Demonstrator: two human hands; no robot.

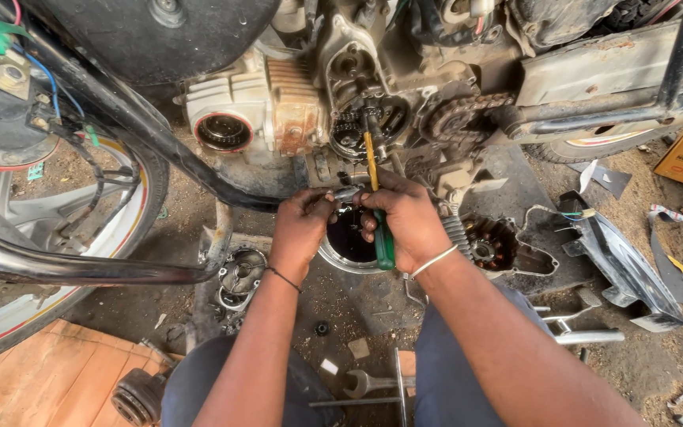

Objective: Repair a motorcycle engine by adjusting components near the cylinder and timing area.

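Screwdriver (376, 202), yellow shaft, green handle, in right hand (405, 221), tip in engine (357, 119).

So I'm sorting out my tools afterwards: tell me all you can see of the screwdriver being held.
The screwdriver has a green handle, apparently plastic, a yellow section above it and a dark metal shaft. It stands nearly upright, tip up inside the open engine side cavity near a small chain and sprocket. The right hand wraps the handle; the left hand pinches a small metal part beside it. A bowl of dark oil sits below.
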